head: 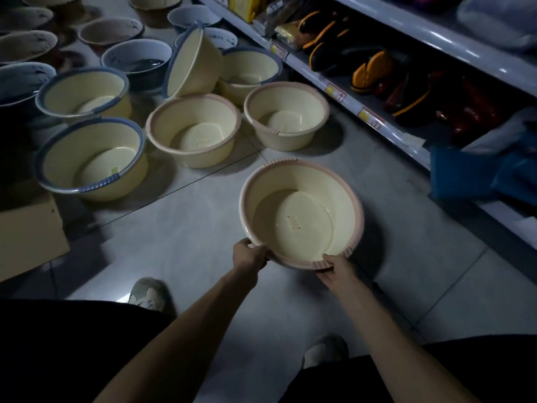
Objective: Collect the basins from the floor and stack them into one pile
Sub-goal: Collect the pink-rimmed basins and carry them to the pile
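A cream basin with a pink rim is held over the tiled floor. My left hand grips its near-left rim, and my right hand grips its near-right rim. Two more pink-rimmed basins stand on the floor beyond it, one at the centre and one to its right. Cream basins with blue rims lie to the left, behind that, and one is tipped on its side against another. Darker basins fill the far left.
A metal shelf rack with slippers and bagged goods runs along the right. A blue bag juts out at its base. A cardboard box stands at the left. My two shoes are on the floor near me.
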`<state>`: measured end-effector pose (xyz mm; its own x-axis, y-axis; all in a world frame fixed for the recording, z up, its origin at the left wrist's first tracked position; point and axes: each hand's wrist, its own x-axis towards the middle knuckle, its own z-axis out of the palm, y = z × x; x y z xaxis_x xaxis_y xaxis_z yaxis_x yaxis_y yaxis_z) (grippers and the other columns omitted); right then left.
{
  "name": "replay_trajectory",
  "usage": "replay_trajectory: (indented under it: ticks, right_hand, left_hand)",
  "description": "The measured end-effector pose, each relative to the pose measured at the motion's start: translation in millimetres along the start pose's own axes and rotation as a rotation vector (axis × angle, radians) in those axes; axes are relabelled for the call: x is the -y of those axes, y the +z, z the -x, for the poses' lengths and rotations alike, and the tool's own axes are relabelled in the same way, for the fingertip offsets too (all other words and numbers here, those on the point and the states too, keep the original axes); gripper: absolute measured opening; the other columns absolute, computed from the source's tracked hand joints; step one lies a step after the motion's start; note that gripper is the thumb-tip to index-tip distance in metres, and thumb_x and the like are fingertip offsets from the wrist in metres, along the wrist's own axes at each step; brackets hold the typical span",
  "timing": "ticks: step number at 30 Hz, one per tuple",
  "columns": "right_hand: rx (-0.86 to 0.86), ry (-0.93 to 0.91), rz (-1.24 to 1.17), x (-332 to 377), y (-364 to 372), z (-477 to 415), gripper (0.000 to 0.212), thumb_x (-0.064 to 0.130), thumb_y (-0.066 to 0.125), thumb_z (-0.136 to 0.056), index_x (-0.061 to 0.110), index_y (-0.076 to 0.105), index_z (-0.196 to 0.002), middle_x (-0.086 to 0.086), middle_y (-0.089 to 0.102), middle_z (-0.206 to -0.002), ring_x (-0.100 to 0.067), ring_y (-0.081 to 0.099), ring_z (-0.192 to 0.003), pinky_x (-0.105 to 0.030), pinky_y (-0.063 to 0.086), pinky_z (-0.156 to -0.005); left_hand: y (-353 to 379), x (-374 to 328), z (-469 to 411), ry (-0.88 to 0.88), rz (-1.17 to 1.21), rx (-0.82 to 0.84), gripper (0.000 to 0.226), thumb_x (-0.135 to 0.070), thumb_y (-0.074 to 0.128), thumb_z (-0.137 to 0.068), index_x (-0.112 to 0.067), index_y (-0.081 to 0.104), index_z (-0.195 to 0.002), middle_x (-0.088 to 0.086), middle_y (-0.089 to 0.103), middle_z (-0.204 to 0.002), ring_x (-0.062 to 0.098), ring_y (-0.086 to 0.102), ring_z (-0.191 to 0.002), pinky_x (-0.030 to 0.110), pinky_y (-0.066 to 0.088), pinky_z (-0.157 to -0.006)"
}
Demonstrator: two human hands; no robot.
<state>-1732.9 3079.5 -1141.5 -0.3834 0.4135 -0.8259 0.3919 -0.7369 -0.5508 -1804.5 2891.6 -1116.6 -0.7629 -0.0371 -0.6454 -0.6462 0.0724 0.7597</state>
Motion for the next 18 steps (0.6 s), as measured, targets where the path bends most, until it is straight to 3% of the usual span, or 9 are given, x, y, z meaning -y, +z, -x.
replay_trajectory:
  ticks: [3, 7, 11, 15, 16, 18]
  right_hand:
    - [-0.036, -0.035, -0.011, 29, -3, -16, 0.049, -0.004, 0.056, -0.093, 0.005, 0.053, -0.142, -0.011, 0.066, -0.1, -0.022, 0.062, -0.081, -0.034, 0.049, -0.062]
    - [-0.128, -0.152, -0.059, 65, 11, -41, 0.047, -0.008, 0.051, -0.092, 0.009, 0.053, -0.136, -0.013, 0.059, -0.115, -0.019, 0.058, -0.075, -0.033, 0.048, -0.059]
    - [-0.23, -0.183, -0.086, 98, 23, -77, 0.053, -0.006, 0.05, -0.09, 0.007, 0.049, -0.142, -0.014, 0.061, -0.12, -0.022, 0.059, -0.073, -0.03, 0.053, -0.049]
    - [-0.366, -0.224, -0.054, 123, 29, -101, 0.052, 0.002, 0.05, -0.087, 0.011, 0.048, -0.138, -0.012, 0.058, -0.09, -0.025, 0.057, -0.065, -0.04, 0.057, -0.07]
    - [-0.398, -0.244, -0.02, 126, 26, -114, 0.052, 0.015, 0.056, -0.077, 0.014, 0.053, -0.13, -0.013, 0.063, -0.095, -0.026, 0.063, -0.072, -0.041, 0.059, -0.074]
    - [-0.451, -0.306, 0.08, 120, -1, -178, 0.073, 0.036, 0.056, -0.054, 0.015, 0.061, -0.124, -0.01, 0.068, -0.113, -0.028, 0.069, -0.093, -0.044, 0.063, -0.081]
  left_hand:
    - [28, -13, -19, 0.0, -0.021, 0.06, 0.028, 0.003, 0.066, -0.088, 0.002, 0.061, -0.115, 0.026, 0.071, -0.095, 0.037, 0.072, -0.083, 0.036, 0.054, -0.065]
    - [61, -40, -51, -0.005, -0.065, 0.155, 0.028, 0.005, 0.067, -0.088, 0.008, 0.062, -0.115, 0.028, 0.072, -0.093, 0.032, 0.076, -0.075, 0.027, 0.047, -0.048]
    - [94, -75, -89, 0.022, -0.123, 0.259, 0.022, 0.007, 0.069, -0.087, 0.01, 0.065, -0.108, 0.028, 0.072, -0.086, 0.032, 0.076, -0.069, 0.029, 0.04, -0.049]
    - [126, -94, -124, 0.064, -0.236, 0.397, 0.024, -0.003, 0.071, -0.089, 0.004, 0.063, -0.111, 0.02, 0.077, -0.086, 0.024, 0.078, -0.072, 0.026, 0.047, -0.052]
    - [133, -98, -132, 0.075, -0.285, 0.435, 0.025, -0.007, 0.072, -0.089, 0.004, 0.064, -0.111, 0.018, 0.078, -0.089, 0.023, 0.078, -0.075, 0.026, 0.051, -0.055]
    - [142, -103, -149, 0.079, -0.384, 0.507, 0.025, -0.013, 0.071, -0.091, 0.005, 0.069, -0.108, 0.014, 0.079, -0.092, 0.021, 0.079, -0.082, 0.026, 0.055, -0.06]
